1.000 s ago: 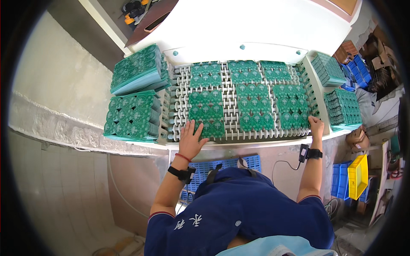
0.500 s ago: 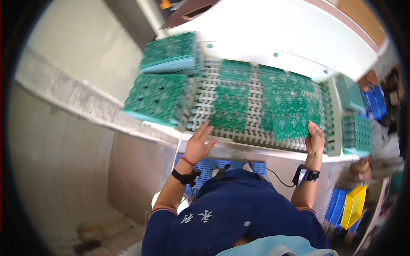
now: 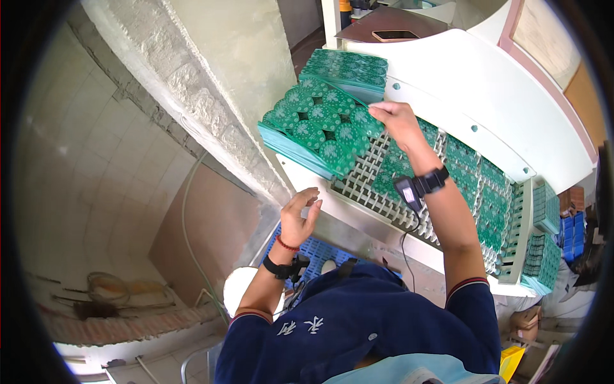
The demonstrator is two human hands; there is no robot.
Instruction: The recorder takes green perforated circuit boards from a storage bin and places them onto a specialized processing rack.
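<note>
Right hand (image 3: 395, 121) stretched out over the conveyor (image 3: 384, 185), fingertips pinched on the near edge of the top green board (image 3: 320, 125) of a stack. Stack (image 3: 300, 150) sitting at the left end of the white slatted belt, just beside the rough concrete pillar (image 3: 211, 83); a second stack (image 3: 348, 67) lying just behind it, against the white machine housing (image 3: 486, 96). More boards (image 3: 492, 198) spread flat along the belt toward the right, with further stacks (image 3: 543, 249) at the far end.

Left hand (image 3: 300, 217) hanging free below the belt's edge — fingers loosely curled, palm half open, holding nothing, touching nothing. Black bands on both wrists; a small black device with a cable strapped at the right wrist (image 3: 416, 185).

Handling, judged from the look: thin, stiff panels, light singly but weighty as a stack; smooth faces likely to slide over one another, so a tilted pile could fan out. Cut-outs and scored circles across each panel — probably prone to snapping if flexed. Best taken by the bare edges, thumb above and fingers beneath, not by a corner alone; for a whole stack, both hands on opposite sides.

Blue crate (image 3: 320, 253) below the belt, beside the person's dark blue top.
</note>
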